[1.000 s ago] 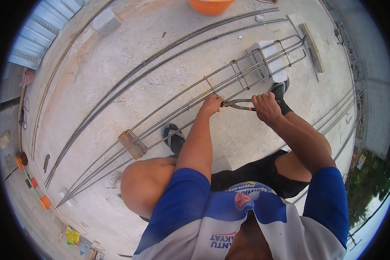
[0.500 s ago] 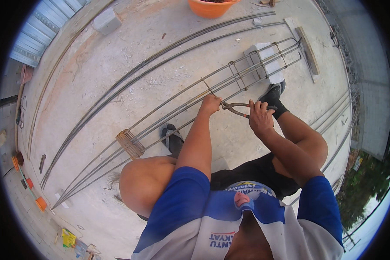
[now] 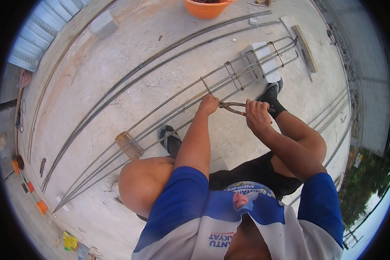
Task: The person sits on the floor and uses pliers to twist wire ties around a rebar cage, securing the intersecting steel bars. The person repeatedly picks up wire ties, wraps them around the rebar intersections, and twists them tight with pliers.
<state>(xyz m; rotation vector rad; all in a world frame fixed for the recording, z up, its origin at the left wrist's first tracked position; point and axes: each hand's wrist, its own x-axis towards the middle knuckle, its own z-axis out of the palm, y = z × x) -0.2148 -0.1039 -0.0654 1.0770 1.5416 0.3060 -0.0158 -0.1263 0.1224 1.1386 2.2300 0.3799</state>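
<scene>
A long cage of steel rebar point(image 3: 169, 113) runs diagonally across the floor, with square stirrups point(image 3: 234, 76) around its far right part. My left hand point(image 3: 209, 105) is closed around a stirrup at the cage's near side. In my right hand point(image 3: 258, 115) are the handles of pincers point(image 3: 232, 107); their jaws meet the bar right beside my left fingers. Whether the jaws grip a tie wire is too small to tell. A bundle of stirrups point(image 3: 129, 145) hangs together on the bars further left. The cage's right end rests over a pale block point(image 3: 261, 65).
Loose long bars point(image 3: 130, 78) lie beyond the cage. An orange basin point(image 3: 206, 9) stands at the far edge, near a wooden plank point(image 3: 304, 48). Another pale block point(image 3: 104, 25) sits far left. My feet are on the concrete floor point(image 3: 91, 182), on both sides of my hands.
My right hand and the pincers have shifted very slightly, the handles looking a little closer together. My left hand keeps its place on the cage. The whole view has drifted a little.
</scene>
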